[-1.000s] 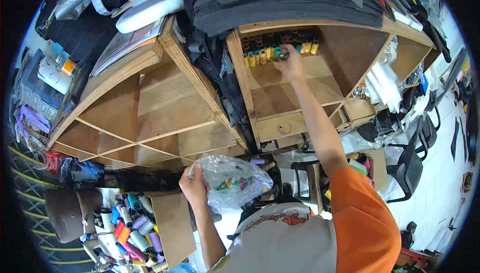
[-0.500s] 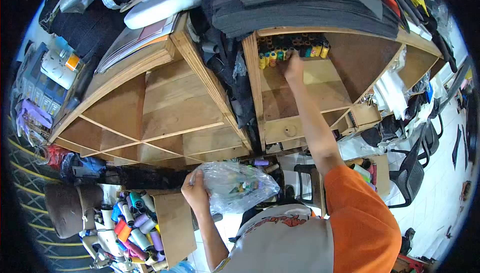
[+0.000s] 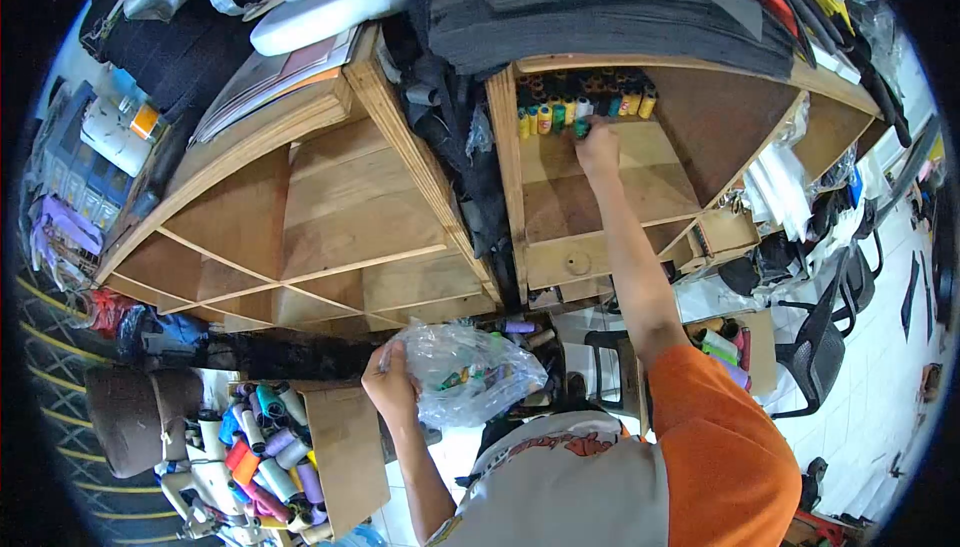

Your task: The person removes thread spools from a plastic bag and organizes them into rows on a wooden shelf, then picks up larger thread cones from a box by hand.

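Green spool: upper right of centre, inside the right-hand shelf, at the front of the row; the green spool (image 3: 581,129) meets the fingertips of the right hand.
Right hand (image 3: 598,150): fingers partly curled at that spool; whether they grip it or only touch it, I cannot tell.
Spool row: small yellow, green and pale spools (image 3: 544,119) stand upright side by side, with darker ones behind.
Left hand (image 3: 390,383): lower centre, thumb and fingers closed on the edge of the plastic bag.
Plastic bag (image 3: 475,375): clear, crumpled, with small coloured items showing blurrily through it.
Shelf: the wooden shelf (image 3: 610,192) fills the upper right, dark cloth (image 3: 600,22) stacked on top.
Cardboard box: lower left, its flap raised; the cardboard box (image 3: 345,457) adjoins a heap of larger thread cones (image 3: 270,462).
Chair: the black chair (image 3: 825,362) stands at the right.
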`<state>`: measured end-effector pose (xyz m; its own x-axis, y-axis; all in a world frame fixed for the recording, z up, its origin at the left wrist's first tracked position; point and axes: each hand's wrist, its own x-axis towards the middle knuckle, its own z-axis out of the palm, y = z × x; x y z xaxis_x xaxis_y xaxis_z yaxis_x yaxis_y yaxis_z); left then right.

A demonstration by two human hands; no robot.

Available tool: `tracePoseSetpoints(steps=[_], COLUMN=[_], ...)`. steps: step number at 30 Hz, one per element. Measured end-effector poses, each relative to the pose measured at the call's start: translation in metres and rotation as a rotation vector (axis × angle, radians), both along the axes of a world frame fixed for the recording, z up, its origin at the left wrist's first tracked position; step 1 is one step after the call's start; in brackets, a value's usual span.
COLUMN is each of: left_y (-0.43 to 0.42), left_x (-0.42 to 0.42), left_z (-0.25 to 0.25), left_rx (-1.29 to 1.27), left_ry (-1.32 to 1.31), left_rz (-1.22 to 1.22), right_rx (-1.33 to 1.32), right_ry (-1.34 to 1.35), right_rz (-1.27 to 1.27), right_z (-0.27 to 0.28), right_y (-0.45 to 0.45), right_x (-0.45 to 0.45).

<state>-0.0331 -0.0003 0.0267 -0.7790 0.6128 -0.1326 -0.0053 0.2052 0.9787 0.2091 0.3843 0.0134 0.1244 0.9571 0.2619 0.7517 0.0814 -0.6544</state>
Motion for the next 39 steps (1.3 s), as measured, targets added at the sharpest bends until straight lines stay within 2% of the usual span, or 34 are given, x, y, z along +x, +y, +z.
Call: tracePoseSetpoints(steps=[3,6,8,10,12,14,17,20,22,23,27,30,33,35,37,39], left_y=[-0.004,-0.008,-0.010,-0.012,-0.013,-0.014,-0.015,-0.015,-0.015,-0.015,-0.014,-0.015,-0.011,-0.009,-0.006,-0.004], left_x=[0.002,0.001,0.001,0.000,0.000,0.001,0.001,-0.001,0.000,0.001,0.000,0.002,0.003,0.005,0.009,0.016], left_z=[0.001,0.001,0.002,0.000,0.000,0.001,-0.001,-0.007,-0.003,-0.001,0.000,-0.003,0.002,0.004,0.017,0.029], left_rx=[0.011,-0.013,-0.020,-0.005,-0.003,-0.020,-0.028,-0.012,-0.037,-0.048,-0.028,-0.012,-0.006,-0.001,-0.037,-0.026], left_ry=[0.017,0.010,0.000,0.012,0.021,0.022,0.023,0.031,0.027,0.026,0.028,0.013,0.040,0.110,0.058,-0.032], left_rz=[0.004,0.020,0.032,0.025,0.020,0.012,-0.005,-0.002,0.006,0.009,-0.007,-0.009,-0.014,-0.010,-0.006,-0.016], right_rx=[0.278,0.300,0.214,0.231,0.355,0.280,0.306,0.225,0.232,0.297,0.415,0.441,0.305,-0.325,-0.712,-1.046], right_ry=[-0.085,0.015,0.300,0.387,0.279,0.462,0.702,0.989,0.963,0.832,0.181,0.190,0.350,0.994,1.257,0.966], right_rz=[-0.064,-0.064,-0.115,-0.128,-0.104,-0.070,-0.052,-0.069,-0.053,-0.029,-0.112,-0.126,-0.033,0.323,0.775,1.496], right_z=[-0.013,-0.025,-0.021,-0.024,-0.027,-0.023,-0.029,-0.080,-0.078,-0.048,-0.039,-0.040,-0.042,0.022,0.047,0.039], right_y=[0.006,0.022,0.025,0.027,0.026,0.023,0.028,0.079,0.075,0.043,0.027,0.025,0.004,-0.078,-0.156,-0.195], right_x=[-0.005,-0.011,-0.017,-0.020,-0.022,-0.024,-0.024,-0.014,-0.013,-0.019,-0.016,-0.013,-0.003,0.000,0.004,-0.001])
